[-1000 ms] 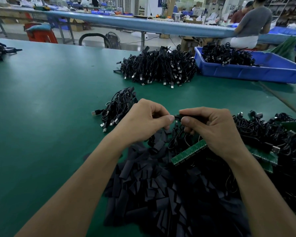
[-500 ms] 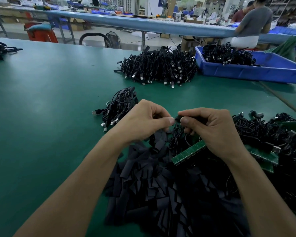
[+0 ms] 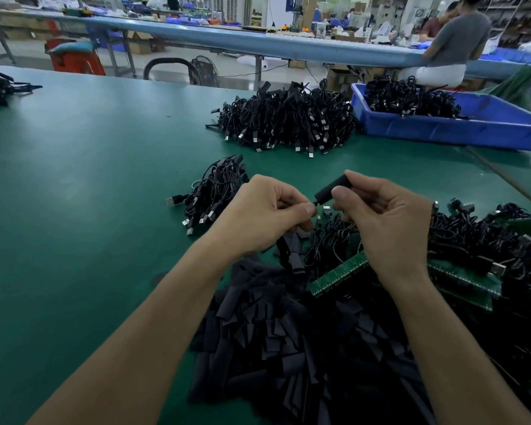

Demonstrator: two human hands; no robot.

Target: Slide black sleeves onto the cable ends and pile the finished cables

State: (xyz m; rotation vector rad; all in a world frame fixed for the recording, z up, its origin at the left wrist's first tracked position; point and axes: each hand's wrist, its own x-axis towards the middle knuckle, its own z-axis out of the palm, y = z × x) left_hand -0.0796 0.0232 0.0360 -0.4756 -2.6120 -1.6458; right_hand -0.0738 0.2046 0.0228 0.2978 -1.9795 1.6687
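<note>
My right hand (image 3: pixel 387 222) pinches a black sleeve (image 3: pixel 330 189) between thumb and fingers, tilted up to the right. My left hand (image 3: pixel 264 216) is closed beside it, its thumb and forefinger pinched just under the sleeve's lower opening on a thin black cable end that is barely visible. Below my hands lies a heap of loose black sleeves (image 3: pixel 288 342). A small pile of cables (image 3: pixel 212 194) sits left of my left hand. A tangle of black cables (image 3: pixel 485 240) spreads to the right of my right hand.
A green circuit board (image 3: pixel 337 276) lies under my right wrist. A big pile of cables (image 3: pixel 288 121) and a blue bin (image 3: pixel 460 130) with more cables stand farther back on the green table (image 3: pixel 74 194). A seated person (image 3: pixel 454 41) is beyond the bin.
My right hand has lifted and turned, so the black sleeve now sticks out tilted above my fingers. My left hand stays pinched next to its lower end.
</note>
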